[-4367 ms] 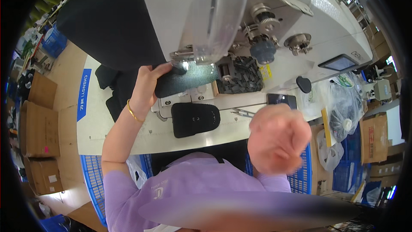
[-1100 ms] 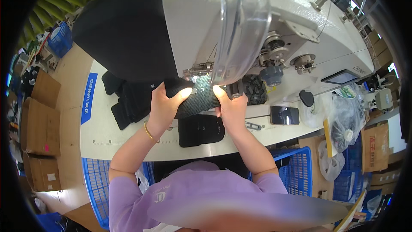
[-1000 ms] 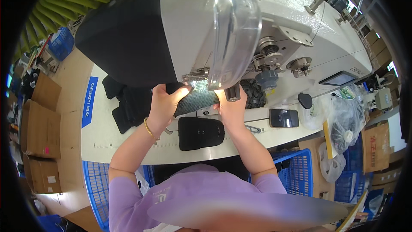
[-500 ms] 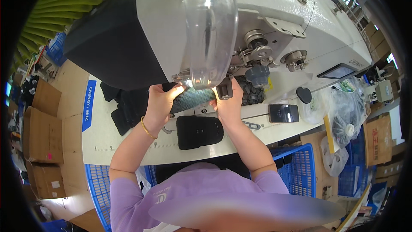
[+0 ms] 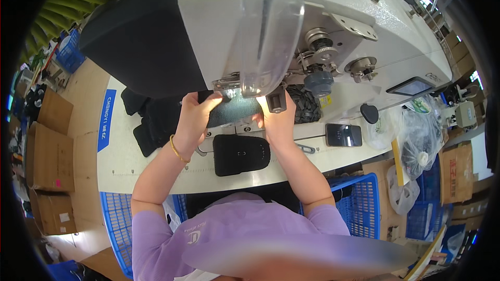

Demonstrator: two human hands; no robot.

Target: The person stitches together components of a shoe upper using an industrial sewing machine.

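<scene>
A dark, blue-green textured fabric piece (image 5: 237, 111) lies under the lit needle area of a white sewing machine (image 5: 359, 26). My left hand (image 5: 191, 117) pinches its left side between thumb and fingers. At its right edge my right hand (image 5: 280, 122) grips the cloth, fingertips curled at the edge; a dark machine part hides some of those fingers. The clear plastic guard (image 5: 272, 31) covers the spot above the fabric, so the needle cannot be made out. Just in front of the hands, a black padded piece (image 5: 241, 154) with a rounded end rests on the table.
Black fabric pieces (image 5: 156, 122) are piled left of my left hand. Dark scraps (image 5: 304, 105) lie behind my right hand. A phone (image 5: 344, 135) and clear plastic bags (image 5: 419, 130) are to the right. Blue baskets (image 5: 117, 224) stand below the table's front edge; cardboard boxes (image 5: 52, 151) are at left.
The view has shifted slightly, so the machine head sits a little further right and higher. Both hands keep their hold on the fabric, and a dark piece shows more by my left thumb.
</scene>
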